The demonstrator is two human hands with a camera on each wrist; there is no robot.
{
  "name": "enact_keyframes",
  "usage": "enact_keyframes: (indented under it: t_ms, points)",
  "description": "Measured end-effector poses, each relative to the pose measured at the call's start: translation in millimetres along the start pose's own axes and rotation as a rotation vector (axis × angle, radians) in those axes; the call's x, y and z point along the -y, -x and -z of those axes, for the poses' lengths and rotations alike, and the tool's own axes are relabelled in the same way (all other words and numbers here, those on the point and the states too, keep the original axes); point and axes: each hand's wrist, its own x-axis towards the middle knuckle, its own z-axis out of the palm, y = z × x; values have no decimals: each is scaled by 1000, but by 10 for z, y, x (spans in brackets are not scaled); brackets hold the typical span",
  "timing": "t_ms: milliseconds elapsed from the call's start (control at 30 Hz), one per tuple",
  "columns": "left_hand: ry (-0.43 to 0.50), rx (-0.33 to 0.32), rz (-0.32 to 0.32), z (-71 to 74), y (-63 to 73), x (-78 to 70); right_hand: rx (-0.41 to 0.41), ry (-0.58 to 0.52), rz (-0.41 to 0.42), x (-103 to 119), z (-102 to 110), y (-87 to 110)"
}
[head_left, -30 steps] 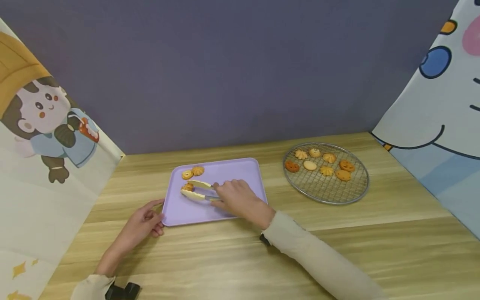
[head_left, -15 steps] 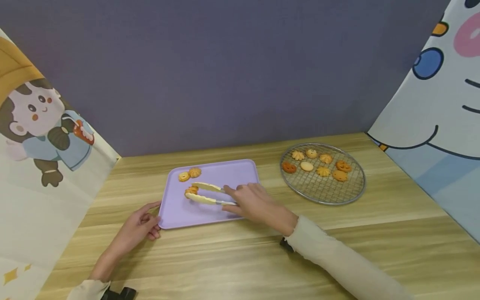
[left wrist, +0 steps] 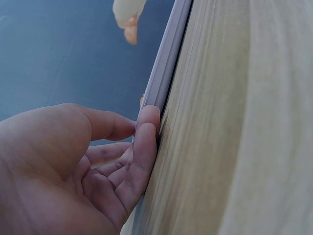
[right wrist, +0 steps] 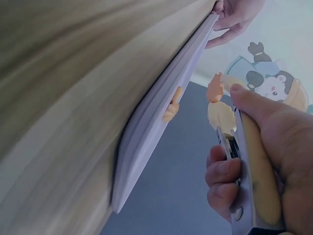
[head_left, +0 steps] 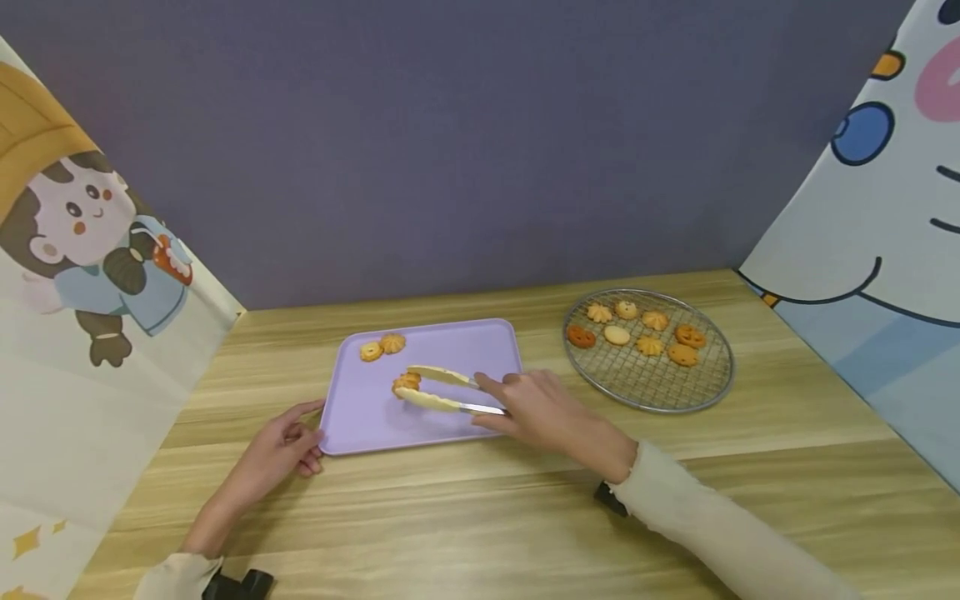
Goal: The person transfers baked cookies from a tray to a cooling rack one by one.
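Note:
In the head view, my right hand (head_left: 551,417) grips a pair of tongs (head_left: 431,401) with pale yellow tips. Between those tips is a golden-brown cookie (head_left: 406,383), held above the lilac tray (head_left: 457,342). The right wrist view shows the same cookie (right wrist: 215,88) raised clear of the tray, with my fingers wrapped round the tongs' handle (right wrist: 259,176). My left hand (head_left: 273,454) pinches the tray's near left corner; in the left wrist view the thumb and fingers meet at the tray's rim (left wrist: 168,58). Two cookies (head_left: 382,347) lie touching at the tray's far left.
On the right stands a round wire rack (head_left: 645,387) bearing several cookies of different shapes. Both sit on a wood-grain table (head_left: 450,508). A dark panel (head_left: 480,167) rises behind, and printed cartoon panels (head_left: 112,258) flank both sides.
My right hand has moved to the right with the tongs, carrying the cookie from the tray's left part toward its middle. The left hand stays at the tray's corner.

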Motion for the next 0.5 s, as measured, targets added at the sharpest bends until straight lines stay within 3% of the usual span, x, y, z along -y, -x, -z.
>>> enact_keyframes:
  t_ms: [500]
  points:
    - [14, 1, -2, -7, -1, 11, -83, 30, -44, -179, 116, 297]
